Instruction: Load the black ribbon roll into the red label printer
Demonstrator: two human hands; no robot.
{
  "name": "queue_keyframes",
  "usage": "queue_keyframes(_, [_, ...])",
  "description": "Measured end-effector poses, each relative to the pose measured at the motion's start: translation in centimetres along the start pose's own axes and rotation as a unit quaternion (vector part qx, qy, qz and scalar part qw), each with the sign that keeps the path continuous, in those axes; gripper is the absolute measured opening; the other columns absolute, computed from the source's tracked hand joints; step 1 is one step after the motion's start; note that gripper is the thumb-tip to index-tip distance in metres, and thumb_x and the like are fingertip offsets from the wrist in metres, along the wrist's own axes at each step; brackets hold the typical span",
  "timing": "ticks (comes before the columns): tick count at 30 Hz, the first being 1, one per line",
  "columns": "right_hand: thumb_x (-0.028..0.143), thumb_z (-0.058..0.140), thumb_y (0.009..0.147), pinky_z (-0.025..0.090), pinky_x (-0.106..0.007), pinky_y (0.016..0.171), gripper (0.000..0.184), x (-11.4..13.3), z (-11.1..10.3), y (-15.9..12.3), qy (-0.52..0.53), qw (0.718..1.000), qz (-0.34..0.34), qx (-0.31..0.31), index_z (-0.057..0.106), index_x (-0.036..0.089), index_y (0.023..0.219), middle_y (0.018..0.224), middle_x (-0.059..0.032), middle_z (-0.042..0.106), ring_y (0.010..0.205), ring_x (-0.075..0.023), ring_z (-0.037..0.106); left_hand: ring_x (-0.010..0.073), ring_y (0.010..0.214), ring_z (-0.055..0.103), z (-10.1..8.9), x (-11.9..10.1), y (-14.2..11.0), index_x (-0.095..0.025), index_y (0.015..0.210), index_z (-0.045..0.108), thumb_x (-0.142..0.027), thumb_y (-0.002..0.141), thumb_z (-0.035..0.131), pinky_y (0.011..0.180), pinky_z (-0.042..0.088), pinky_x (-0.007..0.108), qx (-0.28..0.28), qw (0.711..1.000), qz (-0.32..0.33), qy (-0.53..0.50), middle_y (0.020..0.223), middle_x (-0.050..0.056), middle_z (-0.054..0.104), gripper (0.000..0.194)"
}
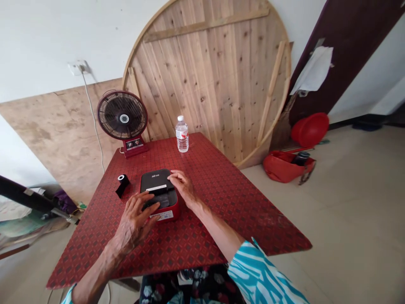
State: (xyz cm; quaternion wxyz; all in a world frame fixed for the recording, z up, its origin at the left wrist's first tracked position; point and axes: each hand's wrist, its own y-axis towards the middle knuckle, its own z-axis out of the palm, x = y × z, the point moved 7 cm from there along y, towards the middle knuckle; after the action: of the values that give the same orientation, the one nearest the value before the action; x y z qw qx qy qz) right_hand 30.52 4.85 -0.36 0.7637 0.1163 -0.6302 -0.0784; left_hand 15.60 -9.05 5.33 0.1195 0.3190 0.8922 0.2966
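Observation:
A small red and black box-shaped device (155, 173), which looks like a compact printer, sits on the table. Its black lid has a pale strip along the front edge, and the dark recess in front shows. My left hand (136, 213) lies over the device's front left, fingers apart, fingertips at the recess and front edge. With fingertips pinched together, my right hand (182, 185) holds the lid's right edge. To the left of the device lies a black roll (122, 182) with a white core, its loose end unrolled towards me.
The table (209, 228) has a red patterned cover. At its back stand a dark red fan (123, 120) and a clear water bottle (182, 137). A round wooden tabletop (215, 76) leans on the wall. On the floor at right are a red bag (280, 166) and red basin (313, 130).

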Motion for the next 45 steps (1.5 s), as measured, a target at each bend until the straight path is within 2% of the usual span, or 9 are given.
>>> queue_keyframes(4, [0.035,0.062,0.072,0.043,-0.038,0.097,0.028,-1.3,-0.1,-1.4,0.068,0.996,0.049,-0.014,0.066,0.027,0.098,0.108,-0.0011,0.067,0.104,-0.0202,0.06,0.0289,0.124,0.05,-0.3,1.7,-0.2,-0.026,0.125,0.057,-0.036,0.091,0.055,0.101,0.044,0.047,-0.012,0.998,-0.046,-0.048,0.132,0.013,0.053,0.035])
queue_keyframes(9, [0.033,0.063,0.072,0.046,-0.038,0.095,0.033,-1.9,0.3,-1.2,0.107,0.991,0.076,-0.006,0.064,0.028,0.104,0.109,-0.0005,0.069,0.103,-0.02,0.062,0.027,0.121,0.052,0.0,4.6,-0.9,-0.023,0.131,0.052,-0.044,0.096,0.041,0.1,0.043,0.044,-0.008,0.994,-0.108,-0.033,0.131,0.013,0.055,0.042])
queue_keyframes(15, [0.031,0.06,0.076,0.043,-0.039,0.1,0.033,-1.8,0.2,-1.4,0.078,0.995,0.062,0.003,0.064,0.029,0.108,0.116,0.0004,0.067,0.109,-0.0195,0.059,0.0269,0.115,0.056,0.7,4.8,-1.5,-0.021,0.125,0.058,-0.043,0.097,0.04,0.098,0.043,0.045,-0.016,0.995,-0.093,-0.02,0.126,0.014,0.059,0.04])
queue_keyframes(19, [0.036,0.057,0.08,0.039,-0.038,0.105,0.03,-2.2,0.0,-1.9,0.049,0.998,0.033,-0.002,0.065,0.03,0.109,0.119,0.0007,0.065,0.116,-0.02,0.055,0.0262,0.118,0.055,0.9,5.3,-1.8,-0.022,0.123,0.062,-0.044,0.096,0.042,0.1,0.044,0.043,-0.016,0.982,-0.157,-0.101,0.129,0.012,0.058,0.04])
queue_keyframes(22, [0.044,0.052,0.085,0.037,-0.038,0.105,0.034,-3.5,-0.1,-2.4,0.064,0.997,0.033,-0.013,0.063,0.03,0.114,0.123,0.0005,0.064,0.119,-0.0202,0.054,0.0258,0.121,0.054,1.2,6.4,-2.4,-0.022,0.116,0.067,-0.045,0.094,0.045,0.103,0.043,0.041,-0.054,0.936,-0.266,-0.225,0.128,0.01,0.06,0.039])
queue_keyframes(26, [0.049,0.051,0.086,0.038,-0.039,0.104,0.038,-5.1,-0.1,-2.8,0.086,0.994,0.06,-0.018,0.061,0.03,0.117,0.125,-0.0004,0.064,0.118,-0.0215,0.055,0.0281,0.116,0.058,2.8,8.2,-3.6,-0.021,0.123,0.061,-0.046,0.08,0.066,0.097,0.047,0.039,-0.105,0.807,-0.425,-0.396,0.124,0.009,0.065,0.05])
queue_keyframes(31, [0.047,0.054,0.084,0.04,-0.039,0.101,0.035,-5.5,-0.4,-2.8,0.064,0.995,0.068,-0.03,0.065,0.029,0.112,0.122,-0.0012,0.066,0.115,-0.0224,0.056,0.0303,0.108,0.063,4.4,8.8,-2.8,-0.018,0.126,0.059,-0.034,0.064,0.08,0.091,0.05,0.037,-0.084,0.706,-0.468,-0.525,0.116,0.011,0.069,0.067])
queue_keyframes(35, [0.047,0.055,0.083,0.043,-0.038,0.097,0.034,-5.6,-0.4,-2.9,0.075,0.994,0.077,-0.032,0.066,0.028,0.11,0.12,-0.0012,0.066,0.113,-0.0225,0.057,0.0303,0.114,0.06,4.6,8.5,-2.4,-0.019,0.13,0.055,-0.029,0.067,0.078,0.093,0.049,0.037,-0.051,0.674,-0.467,-0.57,0.122,0.012,0.066,0.068])
queue_keyframes(45, [0.046,0.056,0.081,0.044,-0.038,0.095,0.034,-5.5,-0.2,-3.1,0.096,0.991,0.08,-0.044,0.066,0.027,0.107,0.116,-0.0019,0.068,0.112,-0.0232,0.057,0.0284,0.11,0.062,5.3,8.6,-2.5,-0.021,0.127,0.058,-0.023,0.066,0.075,0.09,0.05,0.035,-0.062,0.658,-0.452,-0.599,0.117,0.009,0.068,0.063])
